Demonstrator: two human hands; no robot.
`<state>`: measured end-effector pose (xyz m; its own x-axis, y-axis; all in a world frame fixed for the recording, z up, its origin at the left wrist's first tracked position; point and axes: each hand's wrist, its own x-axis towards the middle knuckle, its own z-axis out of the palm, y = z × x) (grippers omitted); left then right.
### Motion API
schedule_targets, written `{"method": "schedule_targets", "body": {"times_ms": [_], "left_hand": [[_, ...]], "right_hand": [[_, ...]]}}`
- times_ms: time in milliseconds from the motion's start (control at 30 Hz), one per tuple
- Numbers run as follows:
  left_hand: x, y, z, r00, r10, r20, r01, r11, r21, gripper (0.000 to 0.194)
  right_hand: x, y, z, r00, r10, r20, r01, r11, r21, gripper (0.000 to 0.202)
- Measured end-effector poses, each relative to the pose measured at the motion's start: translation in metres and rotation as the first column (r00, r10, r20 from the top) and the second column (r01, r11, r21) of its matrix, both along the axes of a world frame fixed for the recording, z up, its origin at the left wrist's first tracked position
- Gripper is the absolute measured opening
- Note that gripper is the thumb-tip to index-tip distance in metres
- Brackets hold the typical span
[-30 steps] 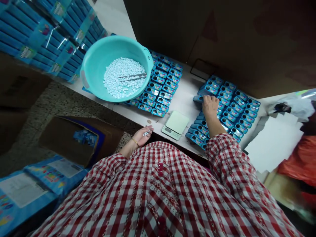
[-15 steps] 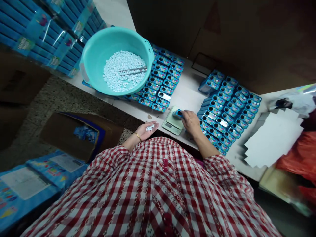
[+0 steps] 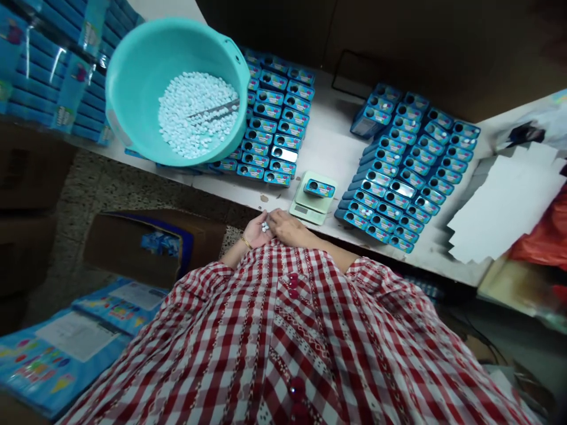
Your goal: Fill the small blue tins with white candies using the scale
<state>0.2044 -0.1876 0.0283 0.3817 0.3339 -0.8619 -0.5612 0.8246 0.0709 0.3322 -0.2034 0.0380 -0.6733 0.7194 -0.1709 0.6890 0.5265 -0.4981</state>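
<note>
Cupped with the palm up, my left hand (image 3: 256, 230) holds a few small white pellets (image 3: 264, 226). My right hand (image 3: 289, 228) reaches across to it, its fingers curled down at the edge of that palm; the fingertips are partly hidden, so what they pinch is unclear. Just beyond stands a pale green weighing scale (image 3: 301, 211), with one small blue tin (image 3: 319, 189) on its plate. The tin has a round dark hole in its top. At the far left, a turquoise tub (image 3: 133, 65) contains many white pellets and a metal scoop or tongs.
Rows of blue tins (image 3: 283, 130) stand beside the tub, and more rows (image 3: 398, 171) stand right of the scale. White cut card sheets (image 3: 500, 200) lie at the right. An open carton (image 3: 133, 248) and printed blue boxes (image 3: 75, 336) sit at the lower left.
My right hand has let go of the tin on the scale and moved left to my left palm. The camera view has shifted slightly.
</note>
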Motion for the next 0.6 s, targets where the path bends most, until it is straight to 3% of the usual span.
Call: {"method": "schedule_targets", "body": {"times_ms": [300,600], "left_hand": [[-0.006,-0.006,-0.007,1.000,0.007,0.013,-0.006,1.000,-0.017,0.034],[0.004,0.001,0.005,0.998,-0.021,-0.065,0.018,0.998,-0.058,0.033]], "right_hand": [[0.001,0.000,-0.002,0.999,-0.045,0.018,0.045,0.999,-0.001,0.019],[0.007,-0.001,0.002,0.999,-0.046,-0.015,0.046,0.999,-0.006,0.020]]}}
